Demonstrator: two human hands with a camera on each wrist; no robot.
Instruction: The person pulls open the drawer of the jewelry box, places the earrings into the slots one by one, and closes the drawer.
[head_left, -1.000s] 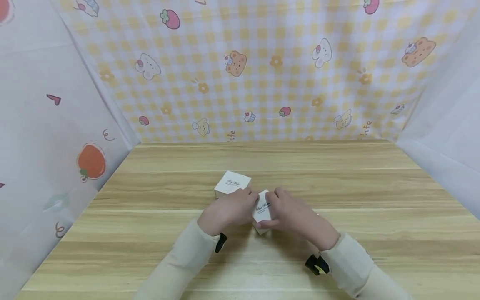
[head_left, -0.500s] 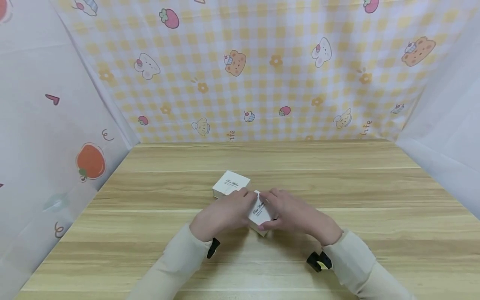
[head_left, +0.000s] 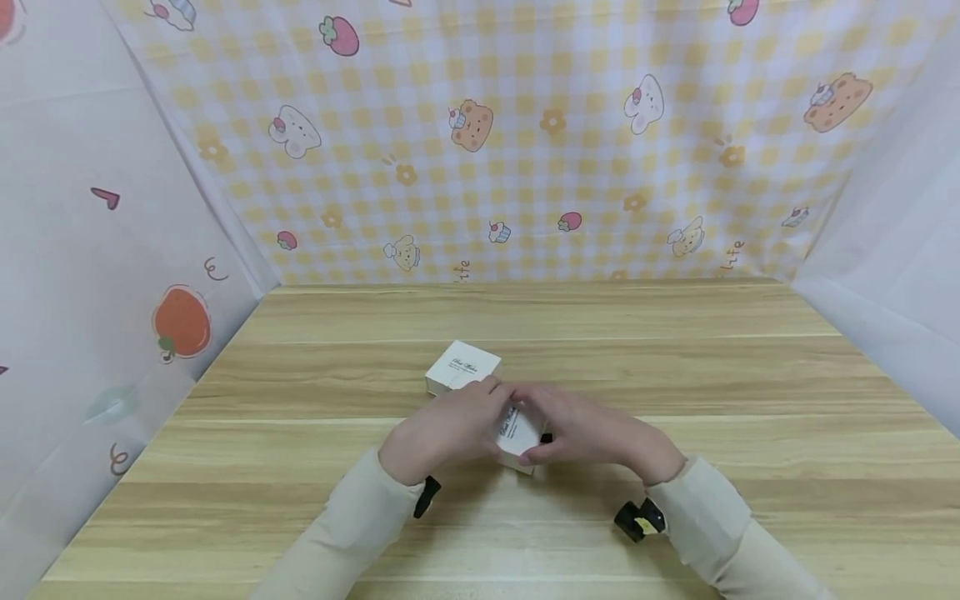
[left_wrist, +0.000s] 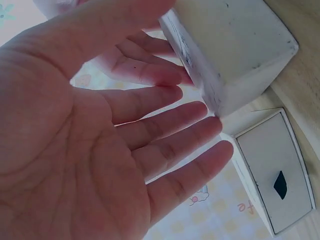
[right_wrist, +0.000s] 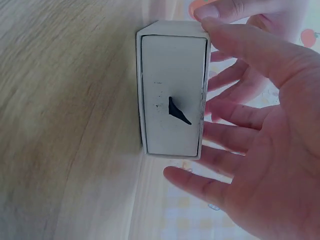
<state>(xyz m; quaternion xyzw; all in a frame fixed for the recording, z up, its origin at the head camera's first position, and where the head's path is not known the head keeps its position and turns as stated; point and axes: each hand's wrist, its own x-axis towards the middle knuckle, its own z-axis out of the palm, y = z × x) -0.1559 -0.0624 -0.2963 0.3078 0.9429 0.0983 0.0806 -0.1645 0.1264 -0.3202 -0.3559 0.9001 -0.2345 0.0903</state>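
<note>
White and card-like, the oblong box [head_left: 519, 435] sits on the pale wood-grain tabletop [head_left: 712, 367] between left hand [head_left: 452, 429] and right hand [head_left: 590, 427], fingers mostly straight against it, not clenched. Uneven pressure could skew it into the second white rectangular box [head_left: 463, 362] at eleven o'clock.

White box [head_left: 517, 437], black script across top, print side up. Inset side panel [right_wrist: 170, 60] faces 3 o'clock, black tab [right_wrist: 175, 112] showing. Sits mid desk [head_left: 675, 350].
</note>
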